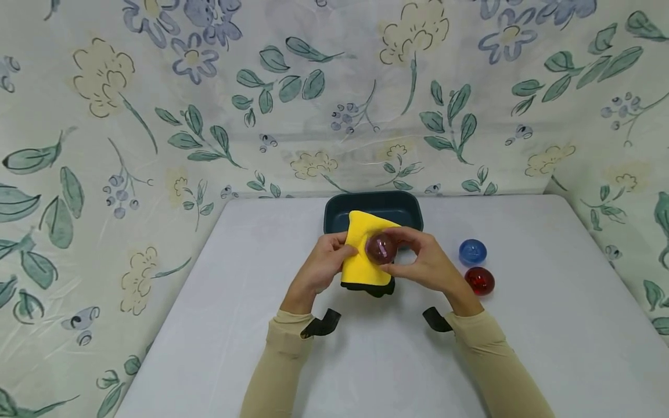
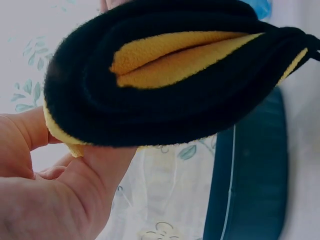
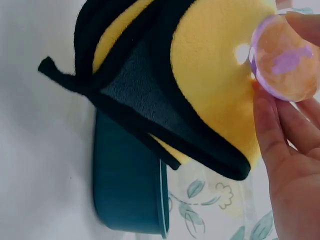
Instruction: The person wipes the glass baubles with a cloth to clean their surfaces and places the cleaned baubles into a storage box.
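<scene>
My left hand [image 1: 325, 262] pinches a folded yellow cleaning cloth [image 1: 359, 264] by its left side, the thumb lying on the front. Black trim and a dark grey side of the cloth [image 3: 140, 82] show in the right wrist view. My right hand [image 1: 425, 262] holds a see-through purple glass ball [image 1: 381, 249] between thumb and fingers, against the face of the cloth. In the left wrist view the cloth's rolled end [image 2: 165, 117] shows layered folds, and the ball is hidden there.
Behind the hands stands a dark teal tray [image 1: 333, 220], partly covered by the cloth. To the right of my right wrist, a blue glass ball [image 1: 473, 252] and a red glass ball [image 1: 479, 281] lie on the white table [image 1: 554, 325]. A flowered sheet [image 1: 345, 69] hangs behind the table.
</scene>
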The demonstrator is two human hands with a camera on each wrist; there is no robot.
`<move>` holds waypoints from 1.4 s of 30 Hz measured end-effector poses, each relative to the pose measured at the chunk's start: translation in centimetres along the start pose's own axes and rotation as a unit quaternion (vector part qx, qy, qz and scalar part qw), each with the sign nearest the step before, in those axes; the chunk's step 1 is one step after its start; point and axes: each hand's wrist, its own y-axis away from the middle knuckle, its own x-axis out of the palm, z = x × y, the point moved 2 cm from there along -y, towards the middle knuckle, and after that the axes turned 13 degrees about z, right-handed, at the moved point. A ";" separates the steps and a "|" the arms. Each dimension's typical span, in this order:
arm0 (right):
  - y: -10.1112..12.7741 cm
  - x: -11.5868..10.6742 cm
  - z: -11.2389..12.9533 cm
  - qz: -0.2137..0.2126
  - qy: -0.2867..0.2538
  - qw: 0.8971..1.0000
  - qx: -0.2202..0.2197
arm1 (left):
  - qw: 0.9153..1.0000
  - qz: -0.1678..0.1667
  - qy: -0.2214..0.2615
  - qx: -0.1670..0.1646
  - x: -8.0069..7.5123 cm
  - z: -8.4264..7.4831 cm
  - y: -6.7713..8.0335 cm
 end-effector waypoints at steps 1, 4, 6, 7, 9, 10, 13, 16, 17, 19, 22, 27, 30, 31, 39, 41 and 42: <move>0.0 0.0 0.0 0.004 -0.002 1.000 0.001 | 1.000 -0.004 -0.002 -0.001 -0.1 0.0 0.0; 0.0 0.0 -0.3 0.009 0.000 1.000 -0.001 | 1.000 -0.019 -0.010 -0.003 -0.3 0.0 0.2; 0.0 0.0 -0.4 0.010 0.003 1.000 -0.003 | 0.999 -0.030 -0.013 -0.006 -0.4 -0.2 0.3; 0.0 -0.1 -0.4 0.010 0.004 1.000 -0.003 | 0.999 -0.033 -0.015 -0.007 -0.4 -0.2 0.3; 0.0 -0.1 -0.6 0.010 0.005 1.000 -0.003 | 0.999 -0.039 -0.015 -0.009 -0.4 -0.3 0.3; 0.1 -0.2 -0.7 0.010 0.006 1.000 -0.002 | 0.999 -0.042 -0.016 -0.011 -0.4 -0.4 0.3; 0.1 -0.4 -0.9 0.009 0.005 1.000 0.001 | 0.999 -0.048 -0.019 -0.010 -0.3 -0.5 0.4; 0.2 -0.5 -1.1 0.009 0.010 1.000 0.003 | 0.998 -0.049 -0.024 -0.008 -0.2 -0.6 0.5; 0.3 -0.5 -1.2 0.008 0.017 1.000 0.004 | 0.999 -0.048 -0.025 -0.007 -0.1 -0.6 0.5; 0.3 -0.6 -1.3 0.003 0.036 0.999 0.005 | 0.999 -0.044 -0.027 -0.007 -0.1 -0.7 0.6; 0.4 -0.7 -1.4 -0.004 0.057 0.998 0.007 | 0.999 -0.040 -0.033 -0.004 0.1 -0.8 0.6; 0.4 -0.9 -1.7 -0.002 0.049 0.999 0.017 | 0.999 -0.032 -0.042 -0.003 0.3 -0.8 0.6; 0.4 -1.0 -1.8 -0.003 0.043 0.999 0.019 | 0.998 -0.032 -0.044 -0.004 0.4 -0.9 0.6; 0.4 -1.1 -1.8 -0.005 0.038 0.999 0.018 | 0.998 -0.034 -0.045 -0.005 0.5 -0.9 0.6; 0.3 -1.2 -1.8 -0.028 0.016 0.999 0.034 | 0.999 -0.026 -0.039 -0.007 1.2 -0.7 0.4; 0.3 -1.2 -1.8 -0.031 0.008 0.999 0.039 | 0.999 -0.016 -0.040 -0.007 1.5 -0.6 0.2; 0.2 -1.2 -1.7 -0.032 0.004 0.999 0.041 | 0.999 -0.012 -0.040 -0.007 1.6 -0.5 0.2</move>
